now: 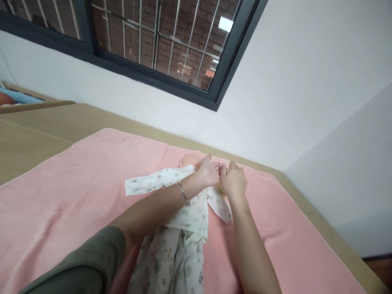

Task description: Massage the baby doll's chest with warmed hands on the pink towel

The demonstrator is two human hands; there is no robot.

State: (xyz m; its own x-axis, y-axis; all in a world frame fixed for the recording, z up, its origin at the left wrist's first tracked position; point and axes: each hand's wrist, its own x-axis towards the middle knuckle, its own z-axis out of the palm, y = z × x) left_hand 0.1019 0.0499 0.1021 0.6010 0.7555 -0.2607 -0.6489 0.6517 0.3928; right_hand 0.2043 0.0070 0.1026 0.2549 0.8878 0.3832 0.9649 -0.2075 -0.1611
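A white, small-print baby top [188, 214] lies on a pink blanket [92, 171], one sleeve stretched left and the other angled down to the right. Matching printed pants [167, 261] lie below it. At the neckline a smooth, peach-coloured rounded thing [189, 159] shows, partly behind my left hand [210, 171]. That hand is over the top's upper right, thumb raised and fingers apart. Its fingertips meet those of my right hand [234, 181], whose fingers are curled; what they hold, if anything, is hidden. Under the right hand peeks a yellow patch [220, 189] with dark marks.
The blanket covers a tan padded surface [39, 126] that meets a white wall [171, 118] at the back. Above is a dark-framed window [153, 79] with metal bars outside. A wooden edge [39, 105] with blue and orange things behind it stands at far left.
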